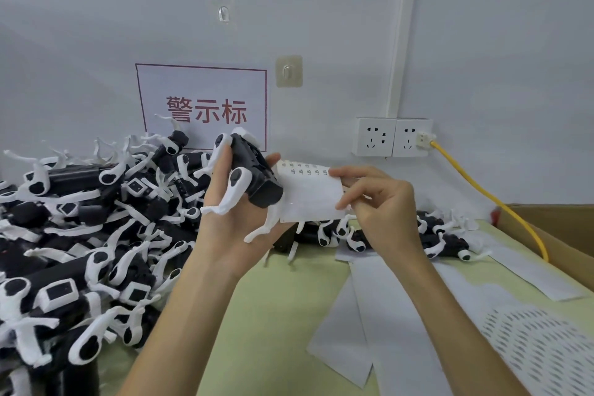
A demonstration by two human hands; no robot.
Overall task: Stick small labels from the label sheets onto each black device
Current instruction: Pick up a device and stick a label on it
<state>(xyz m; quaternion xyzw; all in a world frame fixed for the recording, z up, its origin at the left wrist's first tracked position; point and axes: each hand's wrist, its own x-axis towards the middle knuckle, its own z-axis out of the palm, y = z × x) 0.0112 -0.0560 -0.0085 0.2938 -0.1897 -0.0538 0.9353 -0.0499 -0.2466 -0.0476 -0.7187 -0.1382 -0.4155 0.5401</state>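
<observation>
Progress looks partial, and much seems left. A large heap of devices with white straps lies on the outer side of the left grip. A smaller cluster lies just beyond the right grip. Which of them already carry labels is too small to tell. Bare backing strips lie on the counter below the right grip, which suggests many labels are already used. The label sheet in hand shows printed labels only in two rows along its far edge; the rest looks stripped.

The left grip is closed round one black device, fingers curled over its body, holding it raised above the counter. The right grip pinches the sheet's edge between thumb and forefinger, its other fingers loosely curled. The sheet spans the gap between the two grips, and its other edge meets the held device. Whether a label is being lifted off cannot be told.
</observation>
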